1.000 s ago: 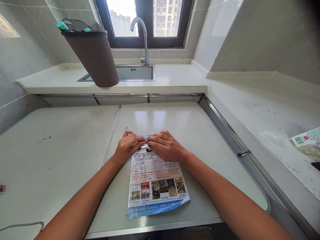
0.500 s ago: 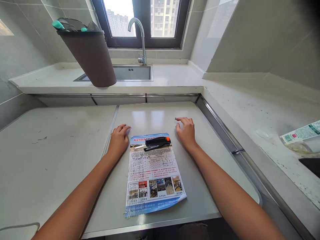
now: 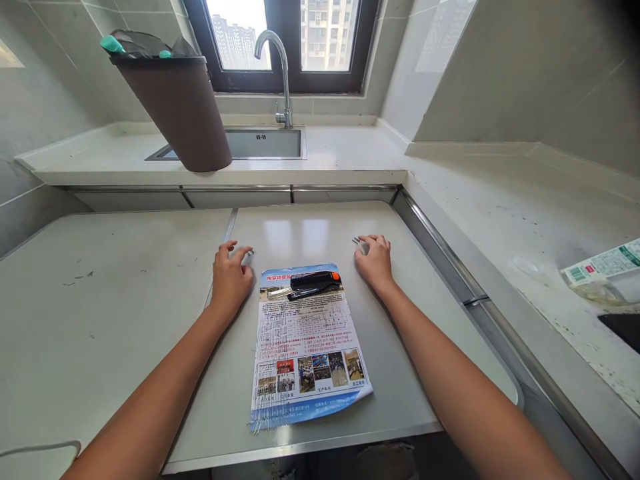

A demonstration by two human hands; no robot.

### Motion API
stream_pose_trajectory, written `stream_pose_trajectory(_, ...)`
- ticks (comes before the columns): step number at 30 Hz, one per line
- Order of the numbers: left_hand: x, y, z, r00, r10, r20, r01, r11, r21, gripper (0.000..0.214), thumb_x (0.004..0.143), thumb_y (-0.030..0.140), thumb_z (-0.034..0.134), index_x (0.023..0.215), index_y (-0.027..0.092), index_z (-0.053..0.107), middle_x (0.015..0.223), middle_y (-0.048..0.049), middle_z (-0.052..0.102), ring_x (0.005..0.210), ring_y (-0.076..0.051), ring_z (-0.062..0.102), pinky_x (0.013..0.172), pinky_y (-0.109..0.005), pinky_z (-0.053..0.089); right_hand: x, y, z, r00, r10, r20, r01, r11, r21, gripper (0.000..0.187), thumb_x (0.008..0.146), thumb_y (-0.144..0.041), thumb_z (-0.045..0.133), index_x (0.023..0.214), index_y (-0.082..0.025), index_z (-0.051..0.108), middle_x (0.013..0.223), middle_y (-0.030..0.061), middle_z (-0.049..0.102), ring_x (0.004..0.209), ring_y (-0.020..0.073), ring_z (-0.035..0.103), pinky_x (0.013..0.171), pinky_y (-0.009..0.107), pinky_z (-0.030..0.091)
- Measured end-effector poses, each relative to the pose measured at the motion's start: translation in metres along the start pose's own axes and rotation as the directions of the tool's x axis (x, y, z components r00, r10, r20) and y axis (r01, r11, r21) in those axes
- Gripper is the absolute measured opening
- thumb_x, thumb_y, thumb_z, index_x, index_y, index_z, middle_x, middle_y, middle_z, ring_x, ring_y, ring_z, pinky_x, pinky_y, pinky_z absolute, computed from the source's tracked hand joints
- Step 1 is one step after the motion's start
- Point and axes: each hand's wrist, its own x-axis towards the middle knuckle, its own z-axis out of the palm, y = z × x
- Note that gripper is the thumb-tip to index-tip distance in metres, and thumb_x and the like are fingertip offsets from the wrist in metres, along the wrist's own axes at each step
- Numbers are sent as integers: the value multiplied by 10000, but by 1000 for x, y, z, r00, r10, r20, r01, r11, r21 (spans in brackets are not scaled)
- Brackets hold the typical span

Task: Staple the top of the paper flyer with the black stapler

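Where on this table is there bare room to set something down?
The wide white panel left of the left hand is bare but for specks. Free too: the back strip between the black-and-orange stapler and the rear steel rail. Crowded: the top of the printed flyer stack, with the right hand close beside.

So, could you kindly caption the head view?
Left hand and right hand on the table flank a flyer bearing a stapler.

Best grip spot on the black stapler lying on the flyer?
Likely the black body of the stapler mid-length, from above, pinching its near and far long sides. It lies flat across the flyer with both sides free; the thin metal part pokes out leftward.
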Motion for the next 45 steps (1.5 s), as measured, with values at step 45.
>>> stream_pose_trajectory(45,-13,44,-19,877,479,48,-404,786,-467,264,1056,185,545,1226,248,738,1132,-49,776,1021,-171,734,914,-302,594,-39,-54,2,625,-751,214,645,651,401,242,988,-281,667,1216,-215,619,1040,94,745,917,266,629,851,446,541)
